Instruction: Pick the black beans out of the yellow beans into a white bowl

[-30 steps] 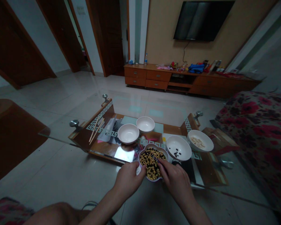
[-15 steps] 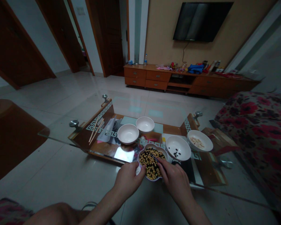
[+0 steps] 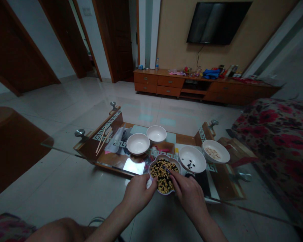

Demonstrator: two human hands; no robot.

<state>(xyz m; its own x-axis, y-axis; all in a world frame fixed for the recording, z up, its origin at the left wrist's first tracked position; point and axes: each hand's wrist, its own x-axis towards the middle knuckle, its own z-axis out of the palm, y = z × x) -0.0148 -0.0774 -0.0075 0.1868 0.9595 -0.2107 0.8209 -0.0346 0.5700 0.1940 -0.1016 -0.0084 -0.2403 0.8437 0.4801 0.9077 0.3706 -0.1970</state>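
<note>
While at the bowl [image 3: 164, 156], both hands [image 3: 138, 193] [image 3: 188, 193]

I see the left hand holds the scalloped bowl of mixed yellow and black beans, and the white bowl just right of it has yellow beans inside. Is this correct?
No: that white bowl holds black beans, not yellow ones, as the head view shows. The left hand does hold the scalloped bowl of mixed beans.

Head-worn view facing forward and down, close above the hands [image 3: 138, 193] [image 3: 189, 194]
</note>
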